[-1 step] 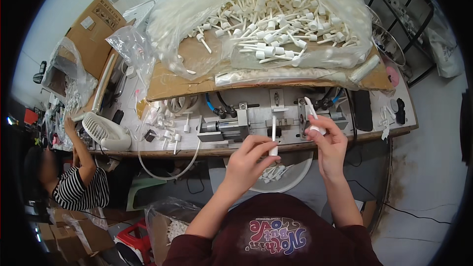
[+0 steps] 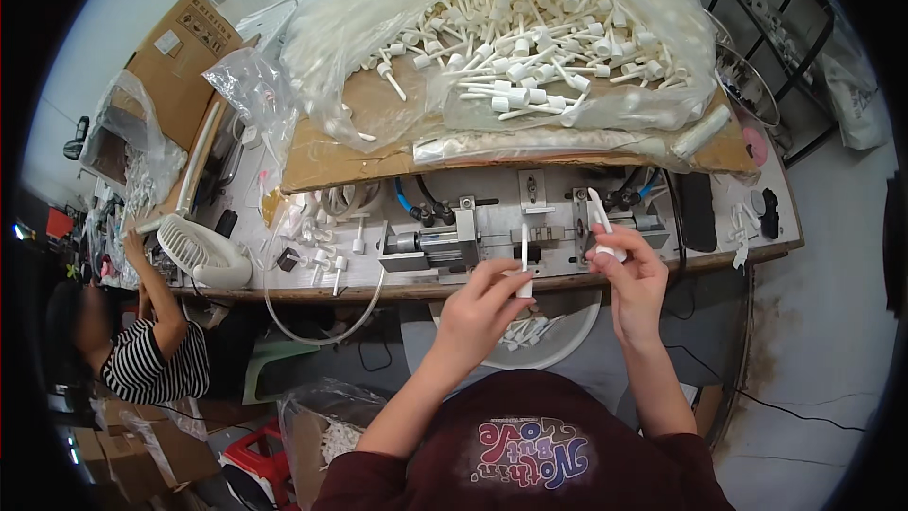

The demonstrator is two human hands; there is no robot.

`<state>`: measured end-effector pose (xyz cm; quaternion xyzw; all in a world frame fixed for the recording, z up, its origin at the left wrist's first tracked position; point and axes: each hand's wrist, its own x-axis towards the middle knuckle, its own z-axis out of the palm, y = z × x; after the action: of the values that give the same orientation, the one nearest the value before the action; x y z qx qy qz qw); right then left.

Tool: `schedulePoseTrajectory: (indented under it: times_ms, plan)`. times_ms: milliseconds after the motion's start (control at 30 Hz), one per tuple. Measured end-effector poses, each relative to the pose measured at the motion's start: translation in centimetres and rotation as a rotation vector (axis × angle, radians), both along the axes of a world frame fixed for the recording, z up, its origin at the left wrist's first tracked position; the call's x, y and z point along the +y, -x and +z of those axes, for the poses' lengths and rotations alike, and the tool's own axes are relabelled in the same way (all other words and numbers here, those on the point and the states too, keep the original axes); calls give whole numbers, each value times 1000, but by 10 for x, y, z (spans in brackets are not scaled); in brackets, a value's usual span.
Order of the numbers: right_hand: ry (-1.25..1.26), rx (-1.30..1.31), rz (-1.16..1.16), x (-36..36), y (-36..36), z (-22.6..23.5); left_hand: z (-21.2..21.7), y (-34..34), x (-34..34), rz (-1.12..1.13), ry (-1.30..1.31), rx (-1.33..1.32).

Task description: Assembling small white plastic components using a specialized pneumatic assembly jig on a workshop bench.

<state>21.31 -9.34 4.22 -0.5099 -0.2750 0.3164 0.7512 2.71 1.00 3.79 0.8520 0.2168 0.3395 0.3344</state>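
A large clear plastic bag (image 2: 378, 28) (lying on cardboard) is filled with white pump parts (image 2: 515, 47); a round basin (image 2: 567, 345) below the bench edge holds a few more. One white dip-tube piece (image 2: 525, 260) is pinched upright by the left hand (image 2: 482, 308), another white pump piece (image 2: 603, 222) is gripped in the closed fingers of the right hand (image 2: 634, 279), both just before the metal fixture (image 2: 492, 232).

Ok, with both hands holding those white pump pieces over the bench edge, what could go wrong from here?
The left hand pinches a white pump piece by its lower end, so it could slip into the round basin below. The right hand holds its dip tube piece close to the metal fixture, where fingers might get caught. The heaped bag of pump parts overhangs its cardboard sheet and might spill.
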Motion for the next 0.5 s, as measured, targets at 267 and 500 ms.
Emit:
schedulePoseTrajectory:
  times_ms: [267, 500]
  plan:
    - [-5, -106, 45, -8, 9, -1, -42, -22, 9, 52, -455, 216]
    - [58, -132, 71, -18, 13, 4, -36, -24, 15, 7, -452, 272]
